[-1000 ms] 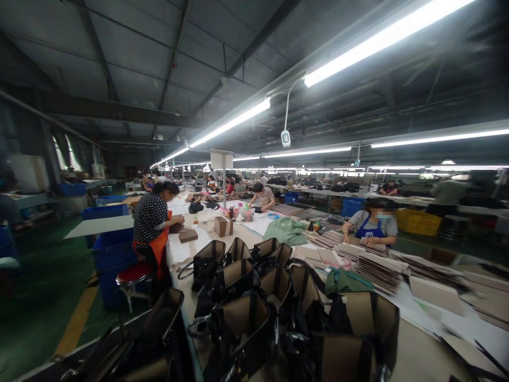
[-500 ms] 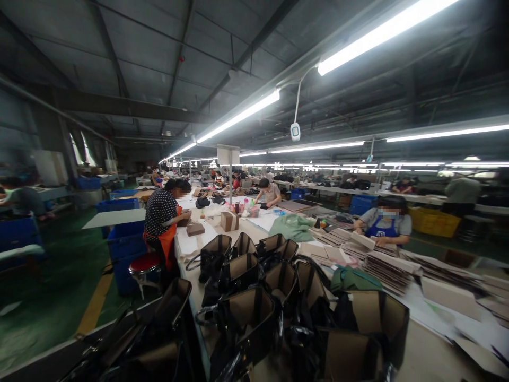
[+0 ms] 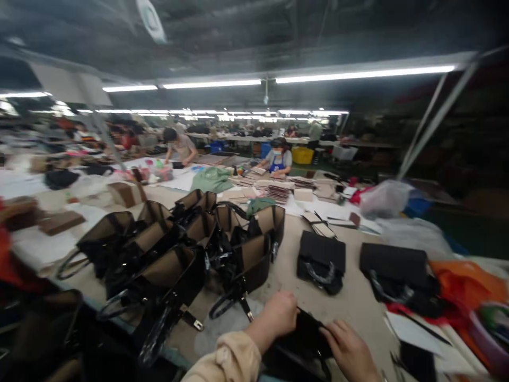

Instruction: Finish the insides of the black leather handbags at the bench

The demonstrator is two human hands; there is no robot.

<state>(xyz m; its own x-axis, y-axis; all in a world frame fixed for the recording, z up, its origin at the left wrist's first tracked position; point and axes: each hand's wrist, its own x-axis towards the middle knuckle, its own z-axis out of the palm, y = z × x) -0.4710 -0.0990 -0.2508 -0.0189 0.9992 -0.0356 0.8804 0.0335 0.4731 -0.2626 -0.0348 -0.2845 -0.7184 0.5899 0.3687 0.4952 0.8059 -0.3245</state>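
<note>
At the bottom of the view, a black handbag lies partly out of frame between my hands. My left hand, in a beige sleeve, is closed on its upper edge. With thumb and fingers pinched, my right hand grips the bag's right side. To the left, several open black bags with tan linings stand close together. Beyond my hands, a closed black bag lies flat with its wrapped handle towards me, and another black bag lies further right.
Orange and red cloth covers the right side beside a round tub. Clear plastic and stacked brown panels lie further back. A co-worker in a blue apron works across the table. More black bags fill the lower left.
My view has swung right and down. Both my hands and the bag they hold have come into view, along with the table's right side.
</note>
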